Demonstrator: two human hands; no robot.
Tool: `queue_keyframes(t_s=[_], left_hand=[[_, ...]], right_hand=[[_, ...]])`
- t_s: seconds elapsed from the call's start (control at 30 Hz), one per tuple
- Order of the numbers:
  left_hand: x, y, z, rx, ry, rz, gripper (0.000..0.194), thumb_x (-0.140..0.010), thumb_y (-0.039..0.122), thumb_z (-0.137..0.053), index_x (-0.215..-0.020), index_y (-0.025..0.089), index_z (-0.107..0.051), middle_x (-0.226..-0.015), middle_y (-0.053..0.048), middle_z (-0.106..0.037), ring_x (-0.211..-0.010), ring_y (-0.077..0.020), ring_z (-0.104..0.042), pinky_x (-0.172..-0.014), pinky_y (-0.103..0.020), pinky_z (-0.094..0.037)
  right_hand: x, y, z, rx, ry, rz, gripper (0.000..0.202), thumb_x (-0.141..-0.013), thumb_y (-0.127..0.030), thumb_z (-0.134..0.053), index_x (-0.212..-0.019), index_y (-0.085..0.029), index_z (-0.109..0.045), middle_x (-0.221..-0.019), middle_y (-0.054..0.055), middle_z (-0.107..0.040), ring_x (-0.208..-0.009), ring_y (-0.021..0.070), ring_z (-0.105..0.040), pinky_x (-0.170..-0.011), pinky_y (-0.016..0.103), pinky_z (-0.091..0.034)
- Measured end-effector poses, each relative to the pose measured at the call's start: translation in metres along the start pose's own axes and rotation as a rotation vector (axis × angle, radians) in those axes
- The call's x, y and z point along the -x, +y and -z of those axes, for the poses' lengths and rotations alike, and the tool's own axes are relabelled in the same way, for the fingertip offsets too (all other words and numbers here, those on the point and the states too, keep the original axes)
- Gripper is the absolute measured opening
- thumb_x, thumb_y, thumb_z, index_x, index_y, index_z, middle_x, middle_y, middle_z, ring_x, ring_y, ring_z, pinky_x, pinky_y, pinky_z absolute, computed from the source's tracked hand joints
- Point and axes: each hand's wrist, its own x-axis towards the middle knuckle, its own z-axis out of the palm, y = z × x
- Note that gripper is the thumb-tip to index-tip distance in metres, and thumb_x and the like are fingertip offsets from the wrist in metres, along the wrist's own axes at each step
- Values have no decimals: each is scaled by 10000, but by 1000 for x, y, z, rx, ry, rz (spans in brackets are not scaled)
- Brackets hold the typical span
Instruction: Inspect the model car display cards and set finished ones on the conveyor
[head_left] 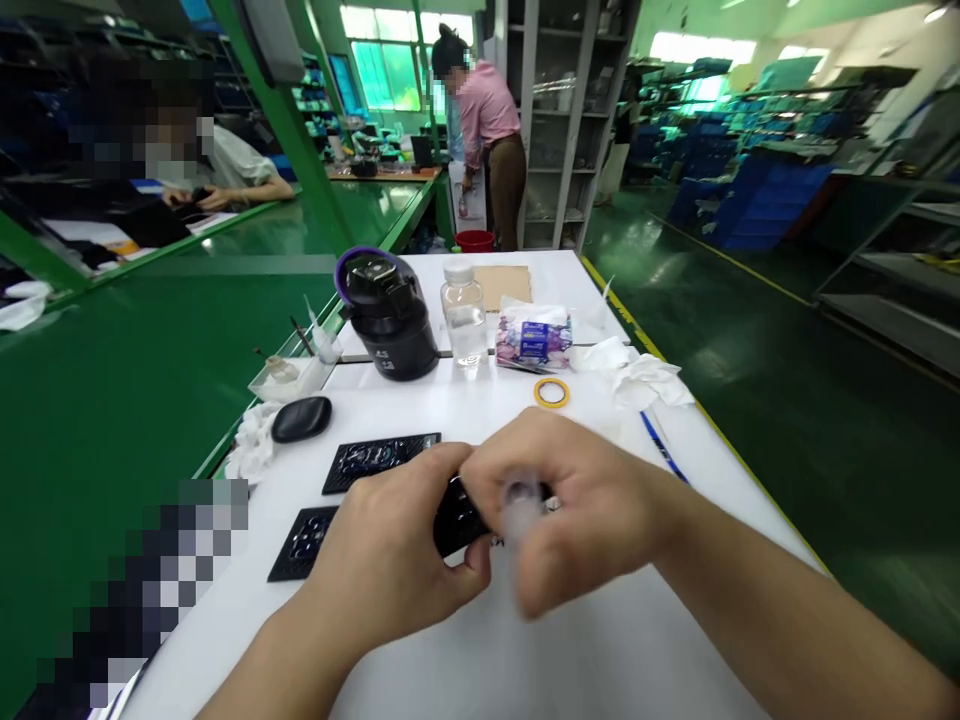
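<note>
My left hand point(390, 530) grips a glossy black piece point(456, 518) between thumb and fingers, just above the white table. My right hand point(592, 500) is closed around a clear, round-ended plastic tube point(519, 525), blurred by motion; whatever its other end touches is hidden behind the hand. The two hands almost meet in front of the black piece. Beyond my left hand lies a black textured panel point(379, 460) with shiny raised shapes. A second similar panel point(300, 540) is partly covered by that hand.
Behind the hands stand a black jug point(394, 330), a clear bottle point(466, 325) and a tissue pack point(517, 345). Yellow tape point(551, 392), crumpled tissues point(652, 382) and a blue strip point(664, 447) lie rightward. A black oval case point(301, 419) sits left. Two people are farther off.
</note>
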Motion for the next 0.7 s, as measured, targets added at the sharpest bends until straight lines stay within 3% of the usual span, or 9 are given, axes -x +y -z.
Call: queue_keyframes(t_s=[0.07, 0.17, 0.23, 0.3, 0.43, 0.53, 0.63, 0.7], left_hand=[[-3, -5, 1, -79, -97, 67, 411, -707, 315, -608, -1105, 281, -510, -860, -10, -734, -682, -269, -722, -525, -338, -519], [-11, -12, 4, -127, -197, 191, 483, -745, 364, -601, -1197, 264, -460, -1013, -49, -746, -797, -292, -737, -656, -374, -561], [-19, -16, 5, -94, -257, 264, 526, -775, 394, -590, -1248, 264, -402, -1146, -69, -724, -925, -304, -730, -761, -401, -569], [-31, -18, 4, -48, -314, 282, 535, -796, 410, -578, -1266, 266, -367, -1240, -78, -689, -1038, -307, -700, -846, -420, -556], [-64, -18, -14, -51, -470, 156, 458, -803, 373, -566, -1225, 223, -466, -1244, -112, -668, -1124, -315, -645, -932, -436, -514], [-91, -17, -27, -90, -558, 71, 445, -782, 337, -574, -1200, 186, -555, -1189, -133, -689, -1102, -321, -650, -959, -436, -506], [-95, -14, -18, -109, -599, 27, 548, -788, 344, -584, -1305, 167, -549, -1317, -152, -644, -1211, -331, -608, -1060, -467, -463], [-72, -13, 1, -116, -611, -28, 645, -800, 379, -595, -1411, 199, -500, -1452, -134, -556, -1319, -335, -536, -1135, -491, -405]], right_hand=[[-3, 1, 6, 12, 66, 92, 371, -822, -439, -778, -704, -180, -539, -651, -50, -441, -586, 100, -380, -522, 239, -288], [4, -2, 25, -83, 487, 287, 435, -838, -522, -723, -675, -190, -494, -628, -53, -421, -549, 95, -356, -520, 242, -297], [19, -2, 39, -118, 764, 261, 464, -835, -541, -701, -637, -194, -467, -593, -52, -406, -527, 97, -358, -515, 246, -306], [40, 8, 53, -109, 943, 179, 462, -787, -534, -736, -616, -192, -477, -562, -46, -415, -511, 100, -371, -502, 248, -306], [69, 45, 73, -141, 1098, 208, 522, -755, -667, -676, -656, -208, -446, -591, -39, -427, -545, 116, -411, -549, 259, -379], [74, 67, 83, -143, 1138, 217, 529, -816, -702, -604, -715, -208, -444, -685, -28, -463, -637, 133, -479, -668, 292, -456], [74, 79, 89, -95, 1083, 156, 460, -927, -618, -555, -776, -186, -513, -767, -3, -536, -742, 160, -553, -761, 336, -477], [75, 84, 90, -44, 992, 70, 402, -943, -544, -595, -801, -169, -570, -800, 12, -590, -784, 172, -580, -795, 346, -472]])
